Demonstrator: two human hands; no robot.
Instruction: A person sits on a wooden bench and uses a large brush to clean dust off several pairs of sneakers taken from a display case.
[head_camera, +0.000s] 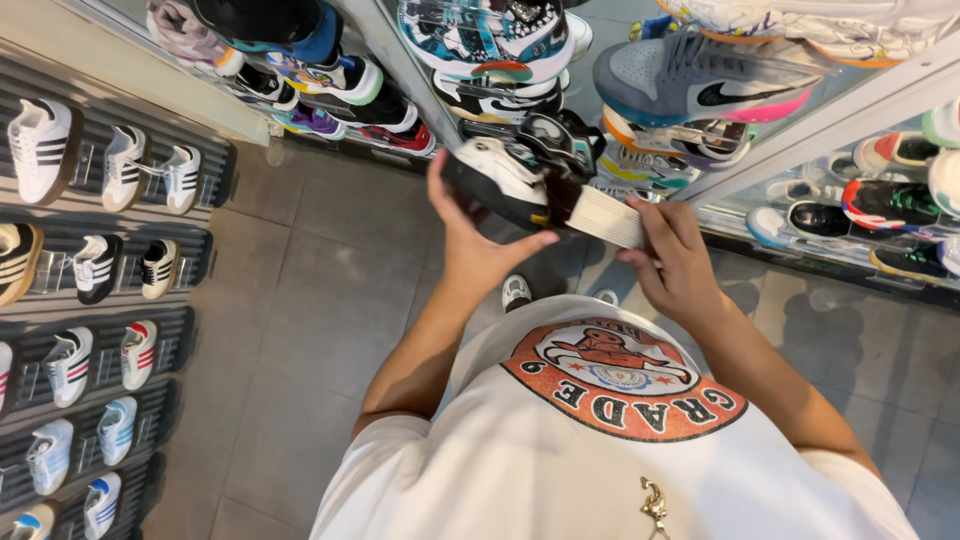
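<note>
My left hand (475, 245) holds a black and white sneaker (515, 170) from below, sole side towards me, at chest height. My right hand (675, 260) grips a brush with a pale wooden handle (610, 217); its dark head rests against the sneaker's black sole edge. Both hands are raised in front of my white printed T-shirt (600, 440).
Glass shelves with several colourful sneakers (700, 80) stand ahead and to the right. A dark slatted wall (190, 330) on the left carries several small striped sneakers (45, 150). Grey floor tiles (300, 300) lie below, and my shoe tips (516, 291) show.
</note>
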